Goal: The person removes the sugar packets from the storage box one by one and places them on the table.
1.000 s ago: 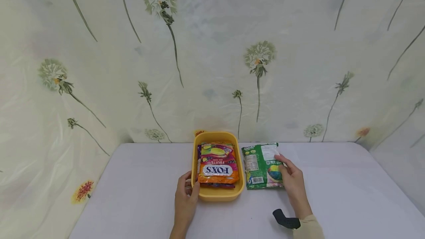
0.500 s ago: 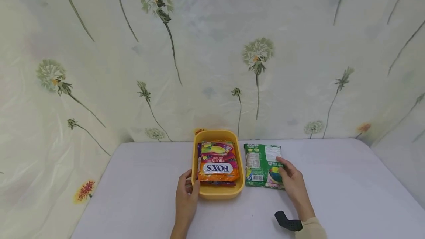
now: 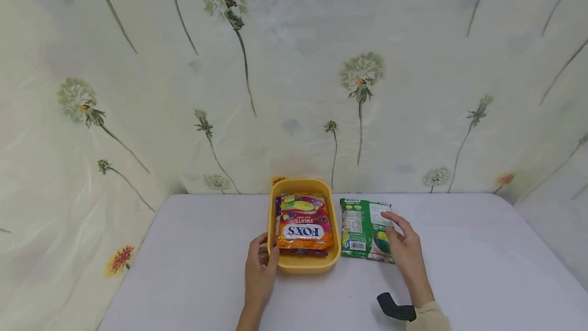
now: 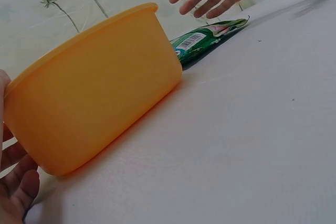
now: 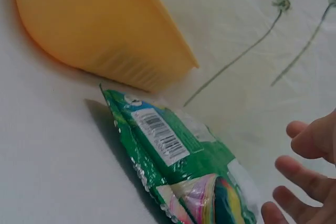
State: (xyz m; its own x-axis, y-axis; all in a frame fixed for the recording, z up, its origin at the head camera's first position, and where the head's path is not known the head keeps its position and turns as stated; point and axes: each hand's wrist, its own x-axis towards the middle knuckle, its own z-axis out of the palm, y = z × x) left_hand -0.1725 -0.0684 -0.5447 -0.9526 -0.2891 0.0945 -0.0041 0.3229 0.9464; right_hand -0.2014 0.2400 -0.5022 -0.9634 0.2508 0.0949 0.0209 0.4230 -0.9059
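A yellow plastic tub point(image 3: 303, 269) stands on the table with Fox's candy bags in it. On top lies an orange and pink Fox's Fruits bag point(image 3: 305, 218); a purple bag shows from beneath. My left hand point(image 3: 260, 272) touches the tub's left wall with relaxed fingers, the thumb near the rim. To the tub's right, a green Fox's candy bag point(image 3: 365, 229) lies flat, barcode side up. My right hand point(image 3: 405, 241) hovers over its right edge. In the right wrist view the fingers point(image 5: 296, 174) are spread, apart from the green bag.
The white-covered table point(image 3: 197, 259) extends to both sides. A flower-patterned sheet point(image 3: 294, 91) hangs right behind the tub. A black curved piece point(image 3: 395, 308) sticks out from the right wrist, close over the table.
The green bag has turned slightly and settled a little farther from the tub. My right hand now stands off it. The left hand and the tub have stayed together.
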